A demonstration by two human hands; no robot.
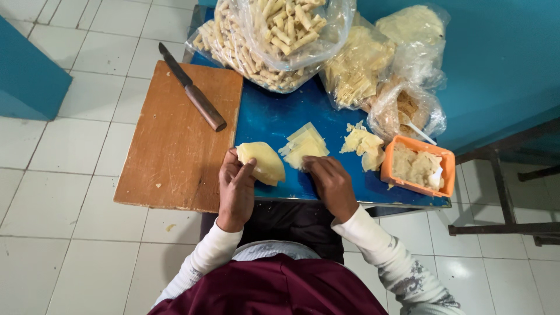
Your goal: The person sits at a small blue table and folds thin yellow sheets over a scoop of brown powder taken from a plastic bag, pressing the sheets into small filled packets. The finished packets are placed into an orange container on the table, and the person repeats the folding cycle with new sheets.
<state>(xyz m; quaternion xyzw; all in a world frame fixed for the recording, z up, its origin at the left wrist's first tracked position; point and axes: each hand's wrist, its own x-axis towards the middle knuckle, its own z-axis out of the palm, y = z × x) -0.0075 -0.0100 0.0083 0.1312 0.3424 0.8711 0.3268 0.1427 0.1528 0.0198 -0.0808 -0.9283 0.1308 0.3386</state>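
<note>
My left hand [235, 186] grips a folded pale yellow wrapper [262, 161] at the near edge of the small blue table [268, 116]. My right hand [331, 184] rests on the table just right of it, fingertips touching the near edge of a small stack of cut wrapper pieces [303, 147]. More torn wrapper pieces [363, 144] lie further right. An orange tub [417, 165] of pale filling with a white utensil in it sits at the table's right edge.
A wooden cutting board [175, 134] lies at the left with a brown-handled knife [192, 90] on it. Clear bags of rolled snacks [274, 41] and wrapper sheets [373, 64] crowd the table's far side. White floor tiles surround it; a dark metal frame [501, 192] stands at right.
</note>
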